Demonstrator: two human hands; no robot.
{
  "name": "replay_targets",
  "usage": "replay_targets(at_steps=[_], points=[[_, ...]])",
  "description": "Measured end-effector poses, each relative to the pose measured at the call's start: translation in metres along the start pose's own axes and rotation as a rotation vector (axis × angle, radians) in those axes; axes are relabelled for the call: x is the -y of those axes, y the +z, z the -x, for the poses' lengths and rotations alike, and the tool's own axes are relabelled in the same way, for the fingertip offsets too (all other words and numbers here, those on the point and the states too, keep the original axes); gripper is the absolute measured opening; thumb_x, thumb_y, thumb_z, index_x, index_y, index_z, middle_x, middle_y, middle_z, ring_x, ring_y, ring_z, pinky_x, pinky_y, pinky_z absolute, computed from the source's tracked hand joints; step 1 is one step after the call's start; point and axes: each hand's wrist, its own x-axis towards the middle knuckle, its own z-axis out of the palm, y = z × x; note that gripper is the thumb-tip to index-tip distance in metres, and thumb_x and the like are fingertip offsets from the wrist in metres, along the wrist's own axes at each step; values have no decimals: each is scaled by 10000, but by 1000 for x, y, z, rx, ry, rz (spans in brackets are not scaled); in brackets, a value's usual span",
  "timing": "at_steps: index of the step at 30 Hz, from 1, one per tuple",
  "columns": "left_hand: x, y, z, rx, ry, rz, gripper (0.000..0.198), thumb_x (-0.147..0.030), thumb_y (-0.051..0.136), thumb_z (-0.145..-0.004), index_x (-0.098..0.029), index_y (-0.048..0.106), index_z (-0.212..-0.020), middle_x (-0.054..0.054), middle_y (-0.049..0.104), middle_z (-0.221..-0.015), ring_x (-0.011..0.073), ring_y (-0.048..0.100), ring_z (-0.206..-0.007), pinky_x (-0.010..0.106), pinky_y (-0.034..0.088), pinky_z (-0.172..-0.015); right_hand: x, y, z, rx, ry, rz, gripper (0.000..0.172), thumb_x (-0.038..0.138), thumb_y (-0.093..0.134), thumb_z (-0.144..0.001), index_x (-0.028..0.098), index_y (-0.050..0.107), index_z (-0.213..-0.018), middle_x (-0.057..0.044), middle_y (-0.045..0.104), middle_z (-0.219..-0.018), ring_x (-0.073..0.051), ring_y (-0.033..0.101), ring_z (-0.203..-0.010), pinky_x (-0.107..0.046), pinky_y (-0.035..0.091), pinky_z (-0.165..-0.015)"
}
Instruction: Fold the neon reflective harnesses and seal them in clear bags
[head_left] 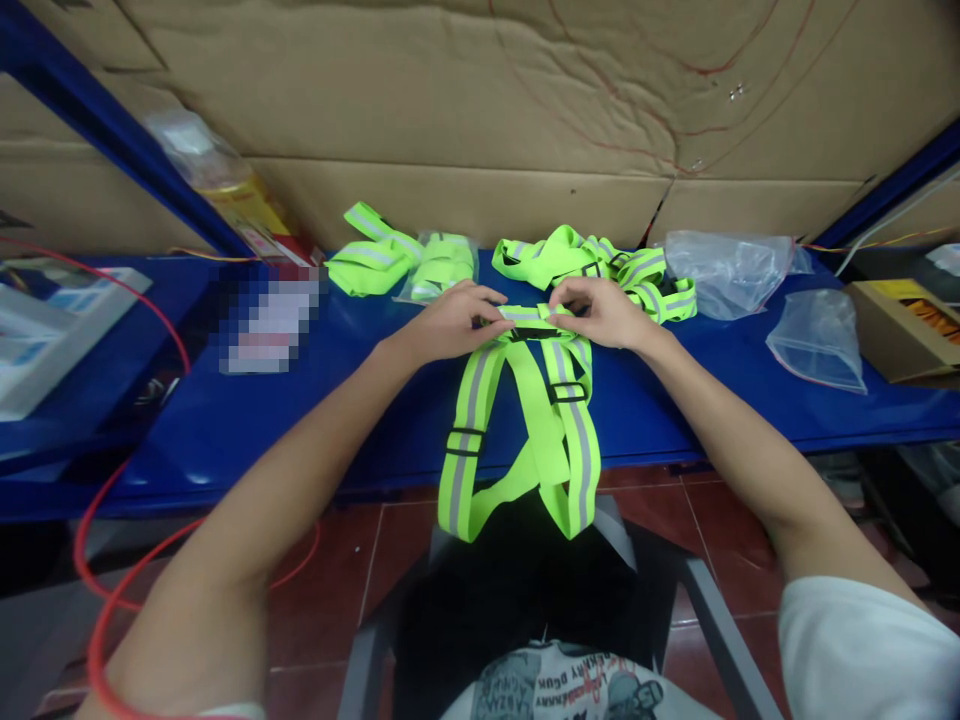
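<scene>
A neon-yellow reflective vest (541,452) made of straps with grey stripes hangs over the front edge of the blue table (315,430). Its waistband lies gathered on the tabletop, a black buckle showing between my hands. My left hand (459,318) pinches the left end of that band between thumb and fingers. On the right end, my right hand (600,312) grips the band with thumb and bent index finger. Black strap sliders sit on both hanging shoulder straps, and the loops droop toward my lap.
Behind my hands lie more reflective straps (577,255), a folded one (375,252) and a bagged one (444,262). Clear plastic bags (724,270) and a cardboard box (904,330) are at the right. A bottle (217,180) stands back left; a red hose (94,560) loops at the left.
</scene>
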Motion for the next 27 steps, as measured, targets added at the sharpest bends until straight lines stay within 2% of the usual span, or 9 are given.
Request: replay_targets(at_steps=[2,3,6,8,11,13,18,22,27], points=[[0,1,-1,-20,-34,37,240,-433,714,-980,-239,840,-1044,79,802,-1198,266,706,-1098,442,526,-1024,-3,-1,0,-1,63,33,588,636,881,-746,181,723,-1083,-49,733,-917,-174,596,-683,-318,449,-645],[-1,2,-2,-32,-63,80,258,-421,759,-942,-238,813,-1115,71,801,-1179,256,709,-1075,410,543,-970,-4,-2,0,24,82,71,588,670,872,-741,181,708,-1025,-32,700,-860,-162,561,-657,-311,421,-628],[-3,2,-1,-60,-161,191,556,-400,838,-856,-220,688,-1360,90,772,-1210,258,700,-1079,352,561,-832,-4,-5,-1,114,42,163,571,746,779,-808,206,597,-772,11,561,-690,-149,472,-626,-303,343,-607],[-2,3,0,-63,-178,164,680,-411,835,-852,-209,630,-1468,114,743,-1248,289,675,-1145,385,570,-874,-2,-7,-2,100,-43,190,551,723,768,-832,210,575,-774,2,572,-724,-164,497,-670,-307,355,-634],[0,6,2,-57,-174,57,624,-488,787,-896,-183,676,-1428,146,708,-1291,342,628,-1254,489,533,-1054,0,-6,-1,68,-94,203,464,629,791,-849,210,610,-932,-14,636,-829,-189,551,-735,-311,396,-674],[-1,7,2,-46,-196,28,551,-510,760,-913,-170,706,-1344,148,716,-1287,351,634,-1249,505,507,-1095,1,-4,0,52,-77,197,424,576,789,-861,225,586,-985,-7,637,-835,-193,549,-718,-312,400,-668],[-17,3,2,-77,-188,-56,396,-387,724,-913,-211,659,-1262,105,737,-1239,316,669,-1127,404,522,-925,0,4,2,-37,-183,246,288,375,755,-859,252,542,-1009,-61,698,-982,-266,627,-863,-356,440,-754],[-21,-3,4,8,-96,-17,549,-561,794,-890,-227,662,-1304,85,754,-1228,277,701,-1036,343,516,-833,-2,9,1,-64,-282,284,173,211,657,-844,249,517,-939,-86,701,-1026,-289,636,-974,-380,450,-847],[-10,-6,7,-50,-113,175,501,-611,660,-1007,-234,790,-1310,81,832,-1124,169,693,-717,301,532,-685,6,2,2,-29,-261,284,176,293,692,-888,244,525,-856,-78,703,-979,-274,626,-958,-381,449,-872]])
